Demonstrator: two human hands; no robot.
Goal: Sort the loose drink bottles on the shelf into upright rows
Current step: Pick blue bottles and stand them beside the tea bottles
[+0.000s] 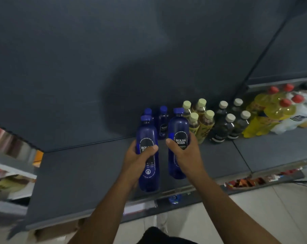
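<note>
Left hand (139, 156) wraps one blue soda bottle (148, 152) at its label, fingers closed round it; to its right, the right hand (183, 150) grips a second blue bottle (177, 143) the same way. Both bottles stand near-upright over the grey shelf (78, 173), in front of two more blue bottles (163, 122) at the far back. Best set each base flat, just in front of those, beside the pale-capped bottles (199, 118) on the right, before letting go.

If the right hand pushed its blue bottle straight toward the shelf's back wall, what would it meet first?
Probably the small blue bottle standing behind it, though depth is unclear; the right hand and its large blue plastic bottle may pass beside it.
</note>
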